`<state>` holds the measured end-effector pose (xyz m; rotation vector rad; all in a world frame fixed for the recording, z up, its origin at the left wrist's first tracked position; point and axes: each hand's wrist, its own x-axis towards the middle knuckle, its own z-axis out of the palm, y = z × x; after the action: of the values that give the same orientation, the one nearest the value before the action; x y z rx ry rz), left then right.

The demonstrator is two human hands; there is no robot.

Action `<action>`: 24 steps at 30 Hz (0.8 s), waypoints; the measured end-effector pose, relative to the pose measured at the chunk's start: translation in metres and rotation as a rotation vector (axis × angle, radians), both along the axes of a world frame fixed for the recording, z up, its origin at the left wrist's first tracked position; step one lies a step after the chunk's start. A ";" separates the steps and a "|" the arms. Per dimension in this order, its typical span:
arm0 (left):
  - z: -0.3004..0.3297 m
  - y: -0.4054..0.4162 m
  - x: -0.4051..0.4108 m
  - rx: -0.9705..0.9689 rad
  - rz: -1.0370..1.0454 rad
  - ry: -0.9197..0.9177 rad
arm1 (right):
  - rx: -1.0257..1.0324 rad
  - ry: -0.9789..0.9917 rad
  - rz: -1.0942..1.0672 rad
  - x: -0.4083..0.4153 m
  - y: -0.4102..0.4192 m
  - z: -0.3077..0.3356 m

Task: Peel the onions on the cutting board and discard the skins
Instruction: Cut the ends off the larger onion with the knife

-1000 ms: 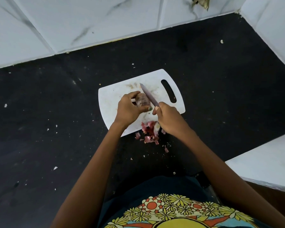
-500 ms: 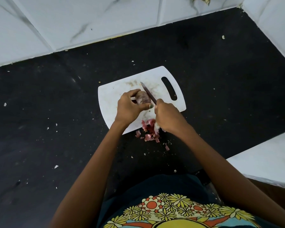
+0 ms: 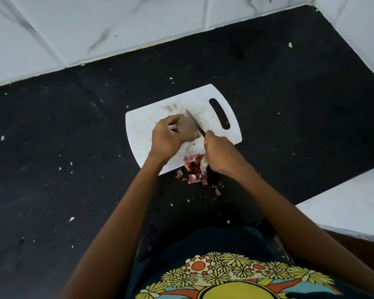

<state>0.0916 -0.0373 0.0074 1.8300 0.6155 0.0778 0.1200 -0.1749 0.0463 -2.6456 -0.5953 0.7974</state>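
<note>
A white cutting board with a handle slot lies on the black counter. My left hand grips a reddish-brown onion just above the board's middle. My right hand holds a knife by its handle, which the hand hides. The thin blade lies against the onion's right side and points up and to the left. A pile of red onion skins lies at the board's near edge and spills onto the counter, partly under my right hand.
The black counter is dotted with small white and pink scraps. White marble-look tiled walls rise behind and at the right. A white ledge juts in at the lower right. My torso is at the bottom.
Both hands have shifted slightly on the board. The knife blade has slid closer against the onion's right side. The skin pile has not moved.
</note>
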 end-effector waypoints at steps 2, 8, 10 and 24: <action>0.001 -0.002 0.000 -0.011 0.007 -0.004 | -0.004 0.001 -0.010 -0.002 0.000 0.000; 0.001 -0.001 -0.003 -0.026 0.023 -0.017 | 0.000 0.020 -0.010 0.004 0.012 -0.003; 0.000 -0.001 -0.003 -0.033 0.029 -0.017 | -0.011 0.000 -0.015 -0.003 0.002 -0.006; 0.007 -0.001 -0.001 0.065 -0.022 0.038 | -0.059 -0.050 -0.084 -0.013 0.007 -0.029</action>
<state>0.0904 -0.0387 0.0144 1.9042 0.6258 0.0490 0.1073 -0.1676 0.0176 -2.7320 -0.4767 0.7369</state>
